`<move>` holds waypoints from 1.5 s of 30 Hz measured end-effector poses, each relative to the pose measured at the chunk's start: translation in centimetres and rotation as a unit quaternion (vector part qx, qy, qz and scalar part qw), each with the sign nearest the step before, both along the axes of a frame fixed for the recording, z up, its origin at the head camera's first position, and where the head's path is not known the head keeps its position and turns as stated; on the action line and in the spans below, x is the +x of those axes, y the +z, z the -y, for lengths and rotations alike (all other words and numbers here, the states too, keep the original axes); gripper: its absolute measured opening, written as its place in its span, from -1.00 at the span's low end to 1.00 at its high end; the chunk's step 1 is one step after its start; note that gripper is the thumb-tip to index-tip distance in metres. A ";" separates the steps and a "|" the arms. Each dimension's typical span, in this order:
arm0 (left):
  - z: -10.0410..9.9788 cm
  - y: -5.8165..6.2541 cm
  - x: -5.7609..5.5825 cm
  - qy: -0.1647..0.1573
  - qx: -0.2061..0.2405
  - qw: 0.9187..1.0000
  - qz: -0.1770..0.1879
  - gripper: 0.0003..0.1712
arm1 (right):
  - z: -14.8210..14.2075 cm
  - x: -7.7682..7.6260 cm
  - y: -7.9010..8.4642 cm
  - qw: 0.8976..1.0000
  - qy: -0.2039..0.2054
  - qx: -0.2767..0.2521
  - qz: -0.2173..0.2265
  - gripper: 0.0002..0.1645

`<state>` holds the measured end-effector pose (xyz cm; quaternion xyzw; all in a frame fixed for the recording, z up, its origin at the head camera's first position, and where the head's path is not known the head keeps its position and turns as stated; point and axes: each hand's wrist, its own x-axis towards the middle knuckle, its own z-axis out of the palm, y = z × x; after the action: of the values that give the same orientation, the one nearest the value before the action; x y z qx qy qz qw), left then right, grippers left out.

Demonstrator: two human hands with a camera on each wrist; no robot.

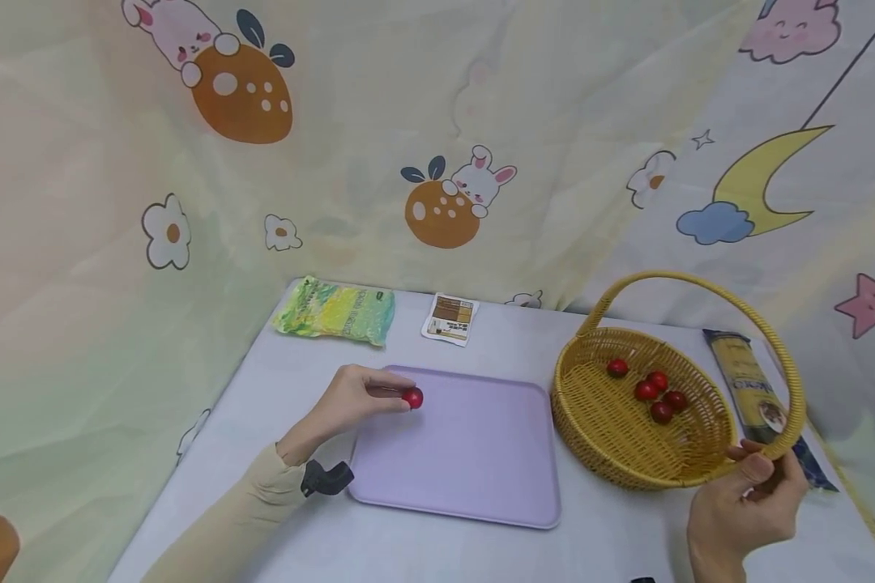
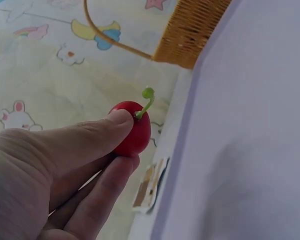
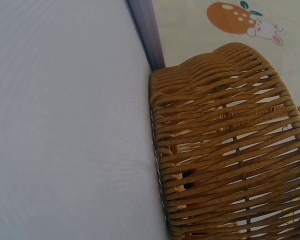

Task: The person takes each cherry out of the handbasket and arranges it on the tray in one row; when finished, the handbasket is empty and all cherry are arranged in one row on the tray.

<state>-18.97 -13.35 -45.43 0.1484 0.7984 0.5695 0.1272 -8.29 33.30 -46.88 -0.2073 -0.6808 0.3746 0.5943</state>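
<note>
My left hand [image 1: 353, 398] pinches a red cherry [image 1: 412, 397] between thumb and fingers, above the left part of the lilac tray [image 1: 467, 453]. In the left wrist view the cherry [image 2: 135, 131] shows a short green stem, and the thumb lies across its side. On the right, my right hand [image 1: 747, 510] grips the yellow wicker basket [image 1: 579, 425] by the foot of its arched handle, at the near right rim. Several red cherries [image 1: 646, 390] lie inside the basket. The right wrist view shows the basket's woven side [image 3: 230, 150]; the right hand is not visible there.
A green and yellow packet [image 1: 339, 312] lies at the back left of the white table [image 1: 262, 389]. Beside it is a small brown and white packet [image 1: 450, 318]. A yellow and blue bag [image 1: 754, 389] lies behind the basket's right side. A printed curtain [image 1: 350, 162] hangs around the table.
</note>
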 end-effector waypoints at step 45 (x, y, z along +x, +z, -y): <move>-2.6 2.8 -1.1 -0.049 -0.036 0.993 -0.104 -0.48 | 0.7 0.1 0.5 1.000 -0.015 -0.005 0.022 -0.58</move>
<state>-20.09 -10.80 -42.64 0.2411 0.8189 0.5152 0.0764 -8.14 32.63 -46.43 -0.2280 -0.6888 0.3645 0.5837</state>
